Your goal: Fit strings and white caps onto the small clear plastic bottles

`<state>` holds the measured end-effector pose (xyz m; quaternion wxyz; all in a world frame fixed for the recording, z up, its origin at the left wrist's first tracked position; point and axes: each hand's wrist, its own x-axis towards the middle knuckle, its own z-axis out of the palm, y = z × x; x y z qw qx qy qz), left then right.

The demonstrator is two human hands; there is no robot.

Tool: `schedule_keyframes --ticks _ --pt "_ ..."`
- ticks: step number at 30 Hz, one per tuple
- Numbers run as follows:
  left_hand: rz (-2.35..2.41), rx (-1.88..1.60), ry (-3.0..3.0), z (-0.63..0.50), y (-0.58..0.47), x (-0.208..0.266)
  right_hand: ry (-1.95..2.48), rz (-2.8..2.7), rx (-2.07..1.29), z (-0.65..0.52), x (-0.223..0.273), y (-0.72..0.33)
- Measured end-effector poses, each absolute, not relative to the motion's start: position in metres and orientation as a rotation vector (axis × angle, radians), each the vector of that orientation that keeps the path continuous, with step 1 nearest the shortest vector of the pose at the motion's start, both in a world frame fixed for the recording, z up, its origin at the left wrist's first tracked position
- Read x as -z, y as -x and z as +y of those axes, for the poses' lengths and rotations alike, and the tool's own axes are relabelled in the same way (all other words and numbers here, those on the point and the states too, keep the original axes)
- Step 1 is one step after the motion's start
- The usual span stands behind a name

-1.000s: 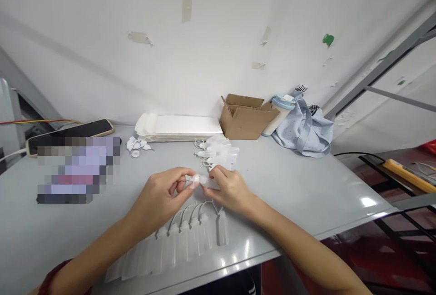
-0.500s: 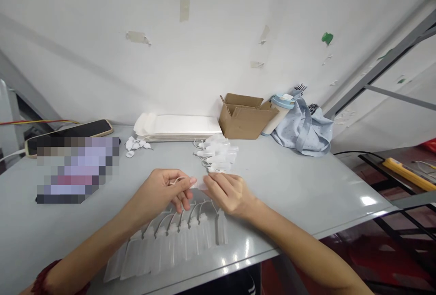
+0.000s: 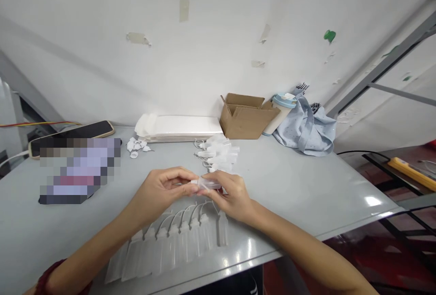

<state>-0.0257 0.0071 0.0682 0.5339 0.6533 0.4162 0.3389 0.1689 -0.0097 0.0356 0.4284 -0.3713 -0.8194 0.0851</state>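
A small translucent plastic bottle point(image 3: 213, 183) lies sideways between my hands, just above the table. My right hand point(image 3: 235, 195) is closed around its body, thumb below and fingers on top. At its neck end, my left hand point(image 3: 165, 190) pinches a white cap point(image 3: 194, 182); the fingertips partly hide it. Below my hands, a row of similar bottles point(image 3: 170, 249) lies side by side, with thin white tethers at their necks. Beyond my right hand is a heap of more clear bottles point(image 3: 221, 152). Several loose white caps point(image 3: 136, 145) are piled to the left.
Along the wall stand a stack of flat white boxes point(image 3: 185, 124), an open cardboard box point(image 3: 243, 122), a lidded cup point(image 3: 277, 115) and a blue cloth bag point(image 3: 304, 131). A phone point(image 3: 73, 138) on a cable lies at the left beside a blurred item point(image 3: 80, 167).
My left fingers have closed in on the bottle's neck end, and the tether that stuck out there is no longer seen. My right hand has turned, showing more of the bottle.
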Motion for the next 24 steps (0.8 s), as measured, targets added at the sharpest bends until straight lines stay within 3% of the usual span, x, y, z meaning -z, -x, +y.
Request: schedule_keyframes --ticks 10,24 --pt "1.099 -0.576 -1.397 0.0067 0.021 -0.0703 0.749 -2.032 0.098 -0.0034 -0.0266 -0.1676" --pt "0.943 -0.541 -1.391 0.0065 0.0238 -0.0688 0.726 -2.05 0.121 -0.0032 -0.0311 -0.1683"
